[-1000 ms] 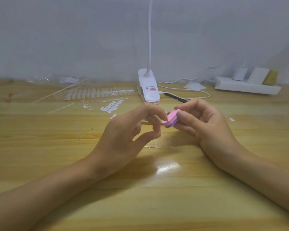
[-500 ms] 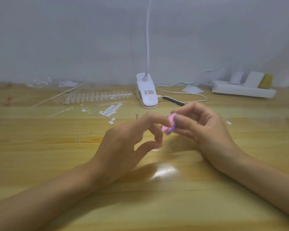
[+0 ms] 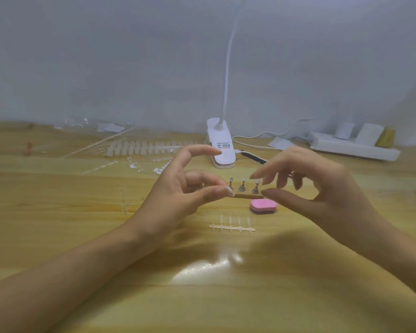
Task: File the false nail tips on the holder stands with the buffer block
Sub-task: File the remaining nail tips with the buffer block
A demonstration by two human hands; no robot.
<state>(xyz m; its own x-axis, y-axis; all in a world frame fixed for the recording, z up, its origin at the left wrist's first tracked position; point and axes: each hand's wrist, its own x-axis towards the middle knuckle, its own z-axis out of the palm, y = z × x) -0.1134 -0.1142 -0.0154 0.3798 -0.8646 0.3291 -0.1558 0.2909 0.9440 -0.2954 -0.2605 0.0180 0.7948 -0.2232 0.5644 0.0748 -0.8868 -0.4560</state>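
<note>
A grey wall [image 3: 130,56] fills the upper half, and a pale wooden table [image 3: 58,236] the lower half.

The left hand [image 3: 175,200] comes in from 8 o'clock and hangs just above the table. Its forefinger is raised and curved, and its thumb and middle finger come close together at the tips. Blur hides whether anything is pinched between them. The right hand [image 3: 322,195] enters from 4 o'clock, motion-blurred, with fingers spread apart and slightly bent, holding nothing.

At 2 o'clock, against the wall, lies a white power strip [image 3: 353,147] with plugs in it.

At 12 o'clock stands a white clip lamp [image 3: 220,145], its neck rising out of view. The base bears a small printed label [image 3: 224,145] with dark lines of text too small to read. A white cable [image 3: 262,134] runs from the lamp toward 2 o'clock.

At 10 o'clock lie rows of clear tips [image 3: 142,147], with small white tabs [image 3: 160,169] near them.

The pink buffer [image 3: 262,205] lies flat on the table at the centre, below the gap between the two thumbs, touching neither hand.

At 6 o'clock of it lies a clear sprue [image 3: 231,227] with short prongs.

Just at 11 o'clock of the buffer, three small metal stands [image 3: 242,185] sit in a row on a thin wooden strip, between the hands. Whether tips sit on them cannot be told.
</note>
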